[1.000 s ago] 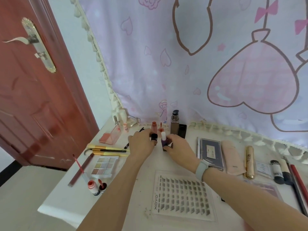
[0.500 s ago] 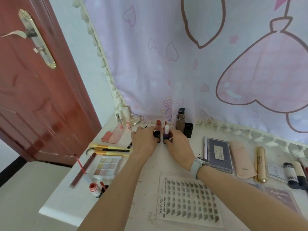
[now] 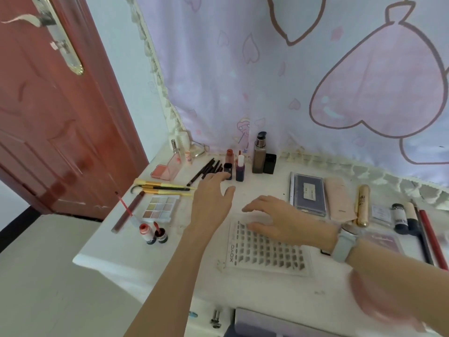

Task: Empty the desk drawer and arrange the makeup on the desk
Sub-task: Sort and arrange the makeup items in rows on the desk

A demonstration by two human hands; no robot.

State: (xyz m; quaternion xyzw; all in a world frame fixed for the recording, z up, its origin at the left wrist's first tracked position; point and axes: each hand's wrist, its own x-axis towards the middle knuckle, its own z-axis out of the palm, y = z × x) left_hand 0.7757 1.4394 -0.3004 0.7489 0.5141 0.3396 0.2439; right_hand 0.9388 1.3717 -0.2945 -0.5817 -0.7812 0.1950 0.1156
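Observation:
Two small bottles stand upright at the back of the white desk (image 3: pixel 170 261): a reddish one with a black base (image 3: pixel 228 164) and a purple one with a white cap (image 3: pixel 240 168). My left hand (image 3: pixel 211 200) hovers just in front of them, fingers apart, holding nothing. My right hand (image 3: pixel 279 218) is spread above the far edge of the false-lash tray (image 3: pixel 264 254), also holding nothing; a grey watch is on that wrist. The open drawer (image 3: pixel 257 319) shows at the bottom edge, its inside hidden.
Black pencils (image 3: pixel 205 170), yellow-handled brushes (image 3: pixel 162 188), an eyeshadow palette (image 3: pixel 159 207), a blush compact (image 3: pixel 161 171) and two small lip-tint jars (image 3: pixel 155 235) lie left. A foundation pump bottle (image 3: pixel 259 154), dark palette (image 3: pixel 308 194), gold tube (image 3: pixel 362 207) and pencils (image 3: pixel 427 229) lie right. A red door (image 3: pixel 48 117) stands left.
Both hands have let go of the two small bottles and pulled back towards me with fingers spread. The bottles now stand alone at the back of the desk. The camera has tilted down.

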